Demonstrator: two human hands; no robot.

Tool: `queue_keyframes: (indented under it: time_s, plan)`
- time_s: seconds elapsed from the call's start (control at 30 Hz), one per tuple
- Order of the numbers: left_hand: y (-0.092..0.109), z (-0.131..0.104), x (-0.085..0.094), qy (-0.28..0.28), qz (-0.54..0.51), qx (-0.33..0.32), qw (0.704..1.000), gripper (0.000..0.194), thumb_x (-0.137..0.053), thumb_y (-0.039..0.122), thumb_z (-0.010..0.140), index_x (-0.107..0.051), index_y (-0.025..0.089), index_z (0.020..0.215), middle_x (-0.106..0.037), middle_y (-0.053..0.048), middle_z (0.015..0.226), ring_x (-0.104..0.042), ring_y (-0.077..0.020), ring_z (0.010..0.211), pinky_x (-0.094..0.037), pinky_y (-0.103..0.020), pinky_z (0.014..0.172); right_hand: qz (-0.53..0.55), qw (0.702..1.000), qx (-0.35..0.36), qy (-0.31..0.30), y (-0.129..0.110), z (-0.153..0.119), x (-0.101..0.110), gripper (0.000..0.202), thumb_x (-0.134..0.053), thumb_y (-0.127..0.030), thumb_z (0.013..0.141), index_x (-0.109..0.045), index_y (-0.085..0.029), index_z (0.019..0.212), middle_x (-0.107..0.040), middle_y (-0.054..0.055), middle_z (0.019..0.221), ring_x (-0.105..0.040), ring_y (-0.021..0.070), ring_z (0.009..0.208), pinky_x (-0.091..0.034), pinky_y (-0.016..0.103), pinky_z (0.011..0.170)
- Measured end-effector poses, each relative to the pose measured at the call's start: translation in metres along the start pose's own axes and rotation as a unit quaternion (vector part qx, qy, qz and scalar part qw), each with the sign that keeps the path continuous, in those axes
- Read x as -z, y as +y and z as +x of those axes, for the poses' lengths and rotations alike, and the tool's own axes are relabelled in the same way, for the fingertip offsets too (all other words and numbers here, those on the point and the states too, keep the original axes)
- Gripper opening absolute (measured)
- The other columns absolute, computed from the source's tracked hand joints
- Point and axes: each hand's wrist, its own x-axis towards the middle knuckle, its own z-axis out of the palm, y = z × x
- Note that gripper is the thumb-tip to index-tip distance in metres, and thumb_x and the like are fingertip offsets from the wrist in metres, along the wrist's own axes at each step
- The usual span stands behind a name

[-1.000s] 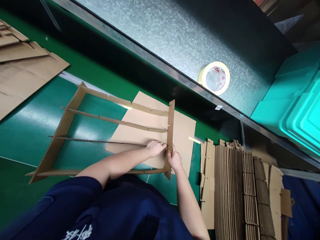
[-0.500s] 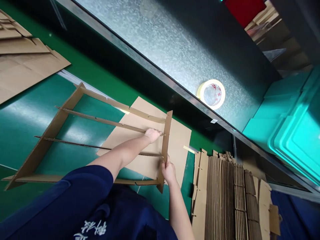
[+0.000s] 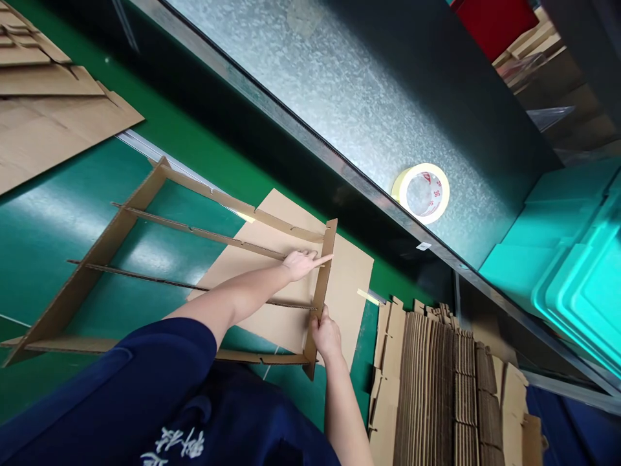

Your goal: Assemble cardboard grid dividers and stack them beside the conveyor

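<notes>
A grid of slotted cardboard strips stands on edge, with long strips point(image 3: 184, 228) running between two end strips. At its right end, my left hand point(image 3: 299, 265) is closed over the second long strip from the top, index finger stretched out to the right end strip point(image 3: 322, 281). Lower on that same end strip, my right hand point(image 3: 326, 333) grips it, fingers wrapped behind and thumb in front. Under both hands lies a flat cardboard sheet point(image 3: 352, 278). The slots beneath my left hand are hidden.
A metal shelf point(image 3: 310, 84) runs diagonally above, carrying a tape roll point(image 3: 405, 184) and teal bins point(image 3: 577, 259). Stacked cardboard strips point(image 3: 422, 382) stand at lower right. Flat cardboard pieces point(image 3: 53, 126) lie at upper left, over the green floor point(image 3: 160, 249).
My left index finger has straightened and reached right to the end strip. My right hand keeps its hold. The whole view has shifted slightly.
</notes>
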Motion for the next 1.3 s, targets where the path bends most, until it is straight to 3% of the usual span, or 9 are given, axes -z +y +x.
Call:
queue_keyframes:
  time_s: [0.17, 0.3, 0.43, 0.5, 0.63, 0.83, 1.0, 1.13, 1.3]
  plan:
    - [0.004, 0.006, 0.005, -0.042, 0.005, -0.024, 0.999, 0.097, -0.044, -0.005, 0.076, 0.001, 0.042, 0.148, -0.063, -0.005, 0.112, -0.061, -0.0202, 0.1, -0.047, -0.03, 0.08, 0.024, 1.0, 0.002, -0.01, 0.002, -0.001, 0.018, 0.056, -0.04, -0.036, 0.094, -0.035, -0.012, 0.143, -0.067, 0.016, 0.11, -0.065, 0.0265, 0.101, -0.047, 0.035, 0.083]
    - [0.006, 0.003, 0.004, -0.042, -0.019, -0.028, 0.999, 0.095, -0.046, 0.0, 0.078, 0.004, 0.037, 0.149, -0.066, -0.004, 0.104, -0.064, -0.0195, 0.094, -0.047, -0.03, 0.077, 0.115, 0.989, 0.022, 0.087, 0.005, 0.021, 0.032, 0.07, -0.036, -0.058, 0.091, -0.034, -0.013, 0.144, -0.045, 0.018, 0.139, -0.048, 0.0295, 0.125, -0.043, 0.039, 0.096]
    - [0.005, 0.001, 0.002, -0.037, -0.036, -0.02, 0.998, 0.086, -0.045, 0.008, 0.085, 0.004, 0.038, 0.149, -0.068, -0.002, 0.098, -0.065, -0.0188, 0.088, -0.048, -0.029, 0.075, 0.221, 0.952, 0.104, 0.183, -0.008, 0.07, 0.036, 0.072, -0.035, -0.054, 0.09, -0.028, -0.008, 0.145, -0.035, 0.017, 0.147, -0.032, 0.026, 0.136, -0.035, 0.04, 0.107]
    - [0.005, 0.002, 0.0, -0.035, -0.039, -0.018, 0.999, 0.082, -0.044, 0.01, 0.087, 0.002, 0.036, 0.15, -0.068, -0.004, 0.098, -0.065, -0.0195, 0.088, -0.048, -0.03, 0.074, 0.263, 0.935, 0.123, 0.201, -0.019, 0.094, 0.034, 0.066, -0.032, -0.049, 0.091, -0.031, -0.009, 0.143, -0.039, 0.017, 0.145, -0.035, 0.0244, 0.135, -0.035, 0.04, 0.106]
    - [0.001, 0.004, -0.002, -0.017, -0.078, -0.025, 0.997, 0.076, -0.045, 0.016, 0.087, -0.007, 0.03, 0.15, -0.067, -0.006, 0.104, -0.064, -0.0206, 0.091, -0.049, -0.032, 0.077, 0.302, 0.931, 0.063, 0.193, -0.031, 0.118, 0.029, 0.052, -0.025, -0.044, 0.093, -0.044, -0.013, 0.13, -0.063, 0.014, 0.113, -0.058, 0.0254, 0.106, -0.047, 0.039, 0.086]
    - [-0.029, 0.023, 0.014, 0.162, -0.067, -0.03, 0.984, 0.052, -0.05, 0.023, 0.085, -0.041, 0.02, 0.137, -0.045, -0.012, 0.141, -0.036, -0.0266, 0.132, -0.032, -0.042, 0.106, 0.234, 0.944, 0.042, 0.23, -0.03, 0.116, 0.027, 0.04, -0.026, -0.037, 0.093, -0.051, -0.015, 0.114, -0.066, 0.011, 0.093, -0.061, 0.0243, 0.085, -0.046, 0.034, 0.073]
    - [-0.056, 0.063, 0.028, 0.039, -0.008, 0.056, 0.998, 0.052, -0.043, 0.005, 0.084, -0.045, 0.023, 0.133, -0.06, -0.011, 0.119, -0.058, -0.0227, 0.109, -0.044, -0.037, 0.089, 0.192, 0.955, 0.02, 0.224, -0.031, 0.112, 0.031, 0.036, -0.025, -0.034, 0.094, -0.051, -0.015, 0.11, -0.066, 0.012, 0.089, -0.062, 0.0252, 0.081, -0.044, 0.033, 0.068]
    - [-0.071, 0.074, 0.034, 0.04, 0.002, 0.064, 0.997, 0.049, -0.045, 0.001, 0.083, -0.05, 0.023, 0.126, -0.062, -0.012, 0.112, -0.06, -0.0226, 0.102, -0.047, -0.033, 0.079, 0.175, 0.959, 0.026, 0.221, -0.033, 0.109, 0.033, 0.033, -0.026, -0.03, 0.095, -0.049, -0.015, 0.113, -0.066, 0.013, 0.095, -0.062, 0.0254, 0.088, -0.044, 0.032, 0.07]
    - [-0.079, 0.07, 0.037, 0.041, 0.018, 0.06, 0.997, 0.064, -0.044, 0.001, 0.084, -0.035, 0.028, 0.141, -0.062, -0.01, 0.113, -0.059, -0.0222, 0.106, -0.048, -0.032, 0.08, 0.124, 0.974, -0.013, 0.189, -0.043, 0.107, 0.041, 0.032, -0.027, -0.025, 0.096, -0.048, -0.014, 0.117, -0.067, 0.013, 0.096, -0.064, 0.025, 0.087, -0.043, 0.032, 0.069]
